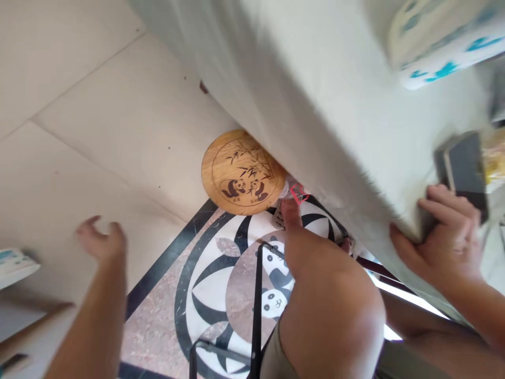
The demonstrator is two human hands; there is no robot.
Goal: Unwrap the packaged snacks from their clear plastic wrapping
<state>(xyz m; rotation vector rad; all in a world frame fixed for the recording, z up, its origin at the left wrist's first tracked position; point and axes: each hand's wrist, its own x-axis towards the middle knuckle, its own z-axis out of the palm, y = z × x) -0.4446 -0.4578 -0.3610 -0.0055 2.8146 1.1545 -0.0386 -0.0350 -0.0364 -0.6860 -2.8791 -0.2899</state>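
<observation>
My left hand (101,239) is in the air at the left, holding nothing, its thumb and curved fingers apart. On the right, my right hand (453,242) clasps the edge of a table with a pale cover (347,105). Its fingers lie on top and its thumb is on the side. Just beyond those fingers lies a dark, flat, rectangular object (465,163), blurred. Below, between my hands, there is a round wooden board (240,173) with pandas and bamboo on it, partly hidden by the table cover.
A tissue pack (450,58) with blue marks lies on the table. Another white-and-blue pack (16,266) shows at the left edge. Below are a black metal frame (257,305), my bent knee (339,300) and a panda-patterned floor (205,295). A clear item with red marks (296,192) touches my foot area.
</observation>
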